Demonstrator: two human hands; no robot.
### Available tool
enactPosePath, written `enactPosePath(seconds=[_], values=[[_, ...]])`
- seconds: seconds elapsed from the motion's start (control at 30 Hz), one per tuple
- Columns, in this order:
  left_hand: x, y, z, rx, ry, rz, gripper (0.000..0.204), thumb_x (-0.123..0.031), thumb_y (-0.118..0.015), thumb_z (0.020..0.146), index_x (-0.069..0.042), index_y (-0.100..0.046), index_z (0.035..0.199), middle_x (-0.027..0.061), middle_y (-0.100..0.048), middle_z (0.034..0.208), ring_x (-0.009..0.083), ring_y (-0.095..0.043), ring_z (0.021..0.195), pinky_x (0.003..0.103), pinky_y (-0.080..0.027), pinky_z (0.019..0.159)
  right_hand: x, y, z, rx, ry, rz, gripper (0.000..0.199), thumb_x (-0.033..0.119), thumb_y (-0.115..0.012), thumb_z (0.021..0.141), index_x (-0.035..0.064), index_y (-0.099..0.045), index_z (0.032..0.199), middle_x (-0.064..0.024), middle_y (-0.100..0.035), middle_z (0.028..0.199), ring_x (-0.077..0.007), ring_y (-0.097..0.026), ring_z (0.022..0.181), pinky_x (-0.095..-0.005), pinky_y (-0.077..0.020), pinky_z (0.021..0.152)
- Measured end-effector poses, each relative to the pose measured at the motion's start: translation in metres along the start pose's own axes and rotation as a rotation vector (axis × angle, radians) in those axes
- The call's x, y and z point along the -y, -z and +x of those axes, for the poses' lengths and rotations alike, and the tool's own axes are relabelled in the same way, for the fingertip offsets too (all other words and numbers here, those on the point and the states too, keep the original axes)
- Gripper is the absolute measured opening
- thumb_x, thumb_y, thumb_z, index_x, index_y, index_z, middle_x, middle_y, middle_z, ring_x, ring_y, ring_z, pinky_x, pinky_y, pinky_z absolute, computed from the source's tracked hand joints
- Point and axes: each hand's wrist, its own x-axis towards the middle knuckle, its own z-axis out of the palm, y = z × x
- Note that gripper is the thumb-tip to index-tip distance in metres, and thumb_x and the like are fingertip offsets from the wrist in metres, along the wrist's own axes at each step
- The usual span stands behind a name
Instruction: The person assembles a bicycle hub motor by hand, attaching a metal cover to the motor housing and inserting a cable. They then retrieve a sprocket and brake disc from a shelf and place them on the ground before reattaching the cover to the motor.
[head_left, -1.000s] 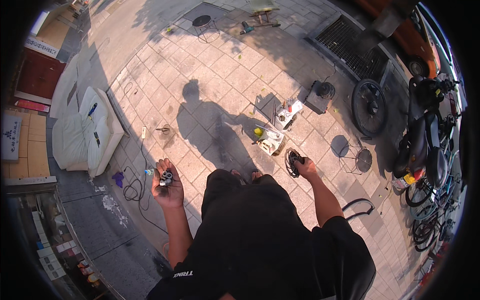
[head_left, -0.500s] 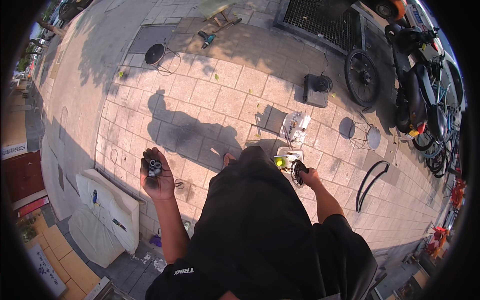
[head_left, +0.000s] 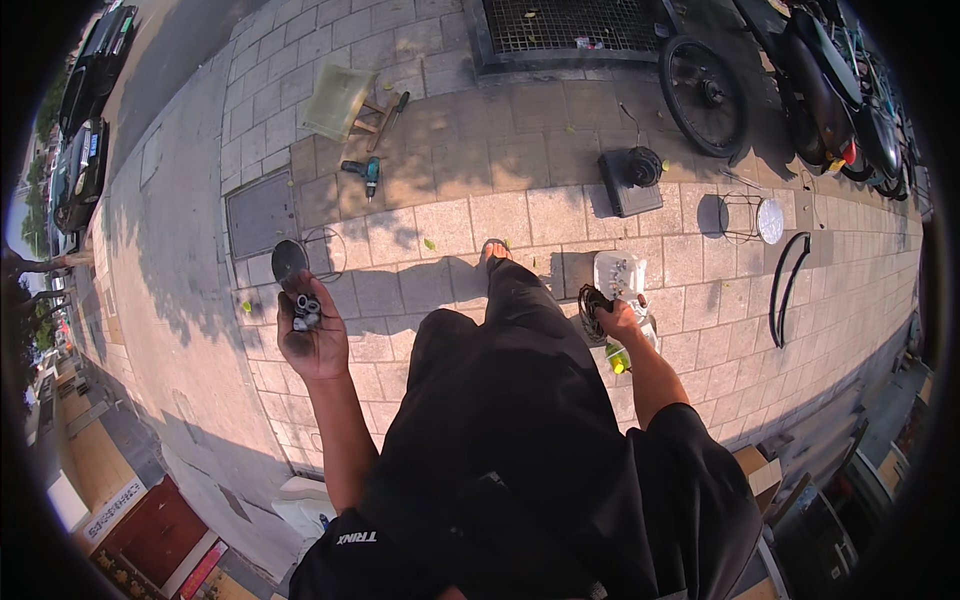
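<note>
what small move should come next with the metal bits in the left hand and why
I'd probably curl the left hand gently closed around the small metal parts: they lie uncovered on its upturned palm, where a tilt could spill them, and the right hand is occupied gripping the dark round part.

A loose black short-sleeved shirt of matte cloth (head_left: 560, 510) is worn. White block lettering (head_left: 357, 537) is printed on its left sleeve (head_left: 335, 570); the right sleeve (head_left: 680, 450) is cut wide and is creased. The forearms (head_left: 342, 440) are left uncovered. Loose black legwear (head_left: 525, 300) is worn below, its join with the shirt being indistinct. Dark open footwear (head_left: 497, 242) is fitted to the visible foot (head_left: 493, 254).
</note>
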Motion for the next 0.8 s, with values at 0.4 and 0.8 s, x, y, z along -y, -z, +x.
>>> enactPosePath(seconds=[0.4,0.8], values=[[0.03,-0.062,0.358,0.046,0.413,0.042,0.035,-0.017,-0.046,0.109,0.004,-0.065,0.13,0.0181,-0.067,0.136,0.0365,-0.056,0.138,0.051,-0.045,0.12,0.255,0.08,0.139,-0.333,0.007,0.301,0.06,0.043,-0.067,0.088,-0.0132,-0.067,0.108,-0.0344,-0.071,0.101,-0.0442,-0.072,0.1,-0.0461,-0.0563,0.087],[0.138,-0.143,0.628,0.107,0.866,0.237,0.036,-0.02,-0.045,0.111,0.003,-0.066,0.13,0.0173,-0.065,0.14,0.035,-0.056,0.138,0.05,-0.048,0.118,0.287,0.028,0.255,-0.387,-0.434,0.543,0.054,0.039,-0.067,0.088,-0.0129,-0.07,0.101,-0.0316,-0.073,0.094,-0.0424,-0.074,0.096,-0.047,-0.0567,0.085]])
